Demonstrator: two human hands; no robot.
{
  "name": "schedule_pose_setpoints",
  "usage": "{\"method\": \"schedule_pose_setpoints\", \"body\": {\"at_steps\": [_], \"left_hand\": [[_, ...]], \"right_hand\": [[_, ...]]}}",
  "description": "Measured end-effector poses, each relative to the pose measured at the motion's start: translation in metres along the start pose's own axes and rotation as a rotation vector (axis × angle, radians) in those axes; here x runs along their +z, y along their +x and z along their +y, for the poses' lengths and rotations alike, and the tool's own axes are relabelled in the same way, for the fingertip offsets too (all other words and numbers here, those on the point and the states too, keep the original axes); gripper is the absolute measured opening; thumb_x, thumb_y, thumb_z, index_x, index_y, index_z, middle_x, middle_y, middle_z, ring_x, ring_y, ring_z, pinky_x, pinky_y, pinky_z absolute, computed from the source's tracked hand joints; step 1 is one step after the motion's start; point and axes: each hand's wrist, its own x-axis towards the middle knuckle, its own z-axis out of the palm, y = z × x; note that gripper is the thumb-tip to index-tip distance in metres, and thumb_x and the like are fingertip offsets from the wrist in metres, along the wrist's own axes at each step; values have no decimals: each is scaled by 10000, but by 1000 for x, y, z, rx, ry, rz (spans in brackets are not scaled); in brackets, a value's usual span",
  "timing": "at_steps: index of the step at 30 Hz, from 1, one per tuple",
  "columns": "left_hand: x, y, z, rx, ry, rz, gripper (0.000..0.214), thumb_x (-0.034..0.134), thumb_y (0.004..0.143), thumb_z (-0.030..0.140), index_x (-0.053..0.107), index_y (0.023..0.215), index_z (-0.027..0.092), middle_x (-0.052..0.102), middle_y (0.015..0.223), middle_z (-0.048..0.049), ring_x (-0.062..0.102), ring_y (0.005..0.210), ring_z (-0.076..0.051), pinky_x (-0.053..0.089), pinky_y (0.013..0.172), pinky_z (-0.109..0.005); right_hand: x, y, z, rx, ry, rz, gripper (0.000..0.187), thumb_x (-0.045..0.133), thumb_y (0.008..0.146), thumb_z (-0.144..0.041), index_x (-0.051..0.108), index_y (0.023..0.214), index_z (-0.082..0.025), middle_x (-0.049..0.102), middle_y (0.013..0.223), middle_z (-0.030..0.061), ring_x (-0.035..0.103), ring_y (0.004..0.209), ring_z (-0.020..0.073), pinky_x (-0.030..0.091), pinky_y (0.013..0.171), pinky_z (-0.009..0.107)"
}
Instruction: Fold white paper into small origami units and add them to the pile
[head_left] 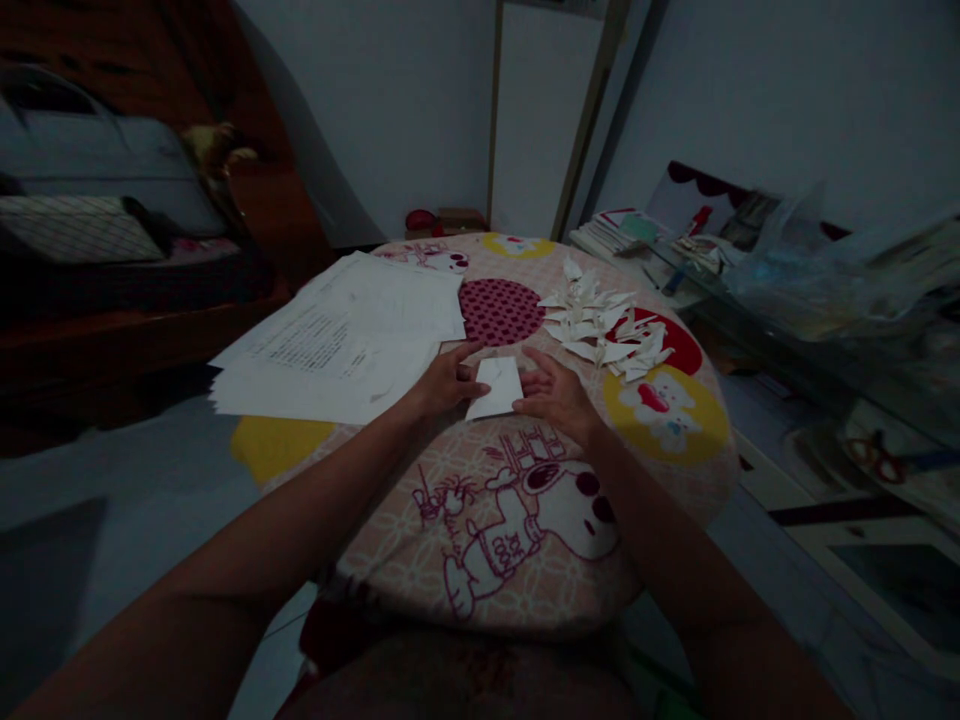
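One small, white, folded piece of paper (497, 385), gripped by the left hand (446, 385) at its left edge, flanked by the loosely open right hand (555, 397). Lies on or just above a round counter (690, 488) in pink patterned cloth (397, 560), near a stack of printed white sheets (337, 340) and a heap of white paper cranes (606, 352).

Through my head camera I see the left hand (448, 384) touching one side of a small folded white paper (498, 386), while the right hand (559, 397) curves, fingers parted, at its other edge. On the patterned tablecloth (390, 530), I have printed sheets (337, 340) leftward and a cluster of folded paper shapes (596, 318) rightward.
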Motion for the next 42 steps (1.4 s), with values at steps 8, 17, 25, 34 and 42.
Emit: {"method": "schedule_pose_setpoints", "body": {"at_steps": [8,17,25,34,42], "left_hand": [[-7,11,1,-58,102,-205,930,735,719,103,332,1557,95,492,565,77,392,505,-89,258,511,-236],[-6,19,9,196,502,-434,730,677,786,197,493,1489,128,553,646,37,435,565,-105,320,558,-256],[11,5,6,403,831,-141,453,672,730,99,706,1176,167,682,1102,-98,607,935,-185,464,829,-297],[3,-5,2,543,789,-315,196,565,876,158,735,972,180,696,968,-68,629,903,-162,464,844,-294],[1,-14,15,392,605,-396,276,753,790,409,703,894,158,646,805,-19,541,704,-120,414,659,-253]], "right_hand": [[-16,-6,9,-525,-757,-185,661,696,827,-179,522,1463,-222,362,1628,136,355,1470,323,327,1187,546],[5,-14,-3,-565,-1091,-303,240,500,982,-140,731,924,-162,718,1067,104,600,956,214,486,892,359],[5,-13,5,-464,-1000,-280,199,553,951,-147,731,865,-174,691,932,79,601,931,200,466,818,314],[0,-7,3,-347,-687,-185,130,682,858,-174,763,758,-184,694,808,32,608,796,162,447,769,291],[3,-8,-7,-118,-522,-72,106,706,788,-150,745,690,-158,645,723,4,558,670,111,397,657,245]]}}
